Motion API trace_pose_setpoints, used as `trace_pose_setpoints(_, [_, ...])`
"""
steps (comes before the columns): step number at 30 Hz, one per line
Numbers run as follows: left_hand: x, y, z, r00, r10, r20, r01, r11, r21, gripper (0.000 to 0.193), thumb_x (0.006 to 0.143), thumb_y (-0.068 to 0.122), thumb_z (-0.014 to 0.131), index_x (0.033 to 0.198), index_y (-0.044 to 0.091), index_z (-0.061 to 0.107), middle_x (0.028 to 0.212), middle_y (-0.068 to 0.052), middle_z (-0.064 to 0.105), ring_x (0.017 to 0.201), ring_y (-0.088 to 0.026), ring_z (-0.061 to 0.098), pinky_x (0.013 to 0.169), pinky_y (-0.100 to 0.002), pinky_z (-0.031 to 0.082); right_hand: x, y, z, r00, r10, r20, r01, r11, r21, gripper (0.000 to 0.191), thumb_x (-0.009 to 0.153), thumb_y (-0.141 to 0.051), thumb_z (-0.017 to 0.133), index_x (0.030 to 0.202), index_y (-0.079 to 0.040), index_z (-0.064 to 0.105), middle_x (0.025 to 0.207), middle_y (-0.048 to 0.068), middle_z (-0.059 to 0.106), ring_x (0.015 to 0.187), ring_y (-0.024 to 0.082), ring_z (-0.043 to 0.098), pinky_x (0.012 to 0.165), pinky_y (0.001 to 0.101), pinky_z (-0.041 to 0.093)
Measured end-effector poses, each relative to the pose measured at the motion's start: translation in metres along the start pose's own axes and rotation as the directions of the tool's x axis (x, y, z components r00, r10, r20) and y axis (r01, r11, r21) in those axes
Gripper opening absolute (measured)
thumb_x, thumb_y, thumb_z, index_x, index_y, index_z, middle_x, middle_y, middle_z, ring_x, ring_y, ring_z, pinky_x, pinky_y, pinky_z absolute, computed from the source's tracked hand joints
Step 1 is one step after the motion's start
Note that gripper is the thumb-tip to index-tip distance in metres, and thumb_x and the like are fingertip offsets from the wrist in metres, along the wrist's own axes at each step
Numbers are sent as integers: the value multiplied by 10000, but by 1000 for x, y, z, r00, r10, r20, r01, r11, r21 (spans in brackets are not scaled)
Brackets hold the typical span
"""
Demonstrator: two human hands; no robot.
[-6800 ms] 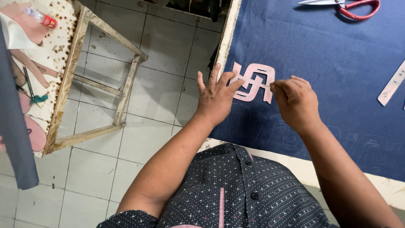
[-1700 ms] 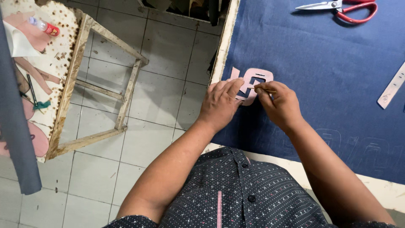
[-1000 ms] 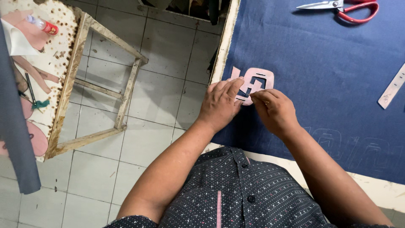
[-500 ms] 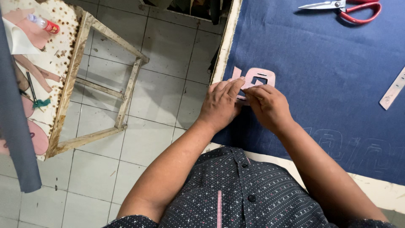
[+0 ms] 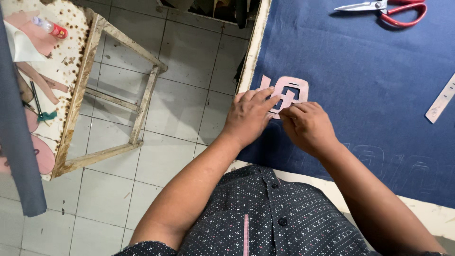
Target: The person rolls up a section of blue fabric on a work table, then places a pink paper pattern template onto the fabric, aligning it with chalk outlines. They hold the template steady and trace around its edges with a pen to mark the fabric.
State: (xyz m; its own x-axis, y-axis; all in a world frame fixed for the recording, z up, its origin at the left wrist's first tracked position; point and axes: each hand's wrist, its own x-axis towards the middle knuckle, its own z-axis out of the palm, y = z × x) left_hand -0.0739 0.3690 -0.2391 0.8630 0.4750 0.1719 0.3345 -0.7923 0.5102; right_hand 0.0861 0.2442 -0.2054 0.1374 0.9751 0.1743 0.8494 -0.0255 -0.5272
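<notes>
On the navy cloth [image 5: 369, 71], the left hand [image 5: 249, 116] presses flat on the pink template [image 5: 289, 92] while the right hand [image 5: 308, 125], fingers pinched closed, seems midway through tracing it.

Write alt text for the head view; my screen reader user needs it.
Both hands, left hand and right hand, press a pink cut-out template onto dark blue fabric. Red-handled scissors lie farther up the cloth.

Work table [image 5: 259, 42], pale-edged: was covered by navy blue cloth [image 5: 369, 71], which bore a pink cut-out template [image 5: 299, 86], red-handled scissors [image 5: 384, 7] and a ruler [image 5: 441, 100].
</notes>
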Motion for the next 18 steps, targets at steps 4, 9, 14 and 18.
trace_pose_setpoints(4, [5,7,-5,999,-19,38,17,998,54,474,862,215,687,1333,208,643,1479,14,523,1271,-216,515,1070,-435,362,4,7,0,974,220,-47,-219,975,30,94,935,-120,728,997,-56,757,952,140,737,867,331,711,773,425,555])
trace_pose_setpoints(9, [13,16,-10,987,-43,152,12,980,199,390,944,148,543,1312,211,655,1594,80,458,1163,-188,546,922,-396,406,17,25,-7,905,385,-182,-358,920,162,126,1017,-121,690,1084,-22,732,1029,161,738,909,301,736,815,389,576])
trace_pose_setpoints(14, [16,19,-16,986,-51,157,14,974,225,379,913,143,519,1257,199,669,1584,74,447,1138,-195,560,884,-399,412,23,25,-7,894,383,-232,-354,922,157,124,1026,-119,688,1079,-19,738,1045,157,746,926,282,743,819,368,583])
trace_pose_setpoints(18, [18,19,-18,977,-72,202,28,976,214,357,907,137,526,1230,185,670,1598,72,438,1113,-199,564,879,-406,415,27,25,-9,916,379,-130,-352,916,194,133,1026,-117,681,1098,-29,750,1025,151,750,907,271,744,804,359,584])
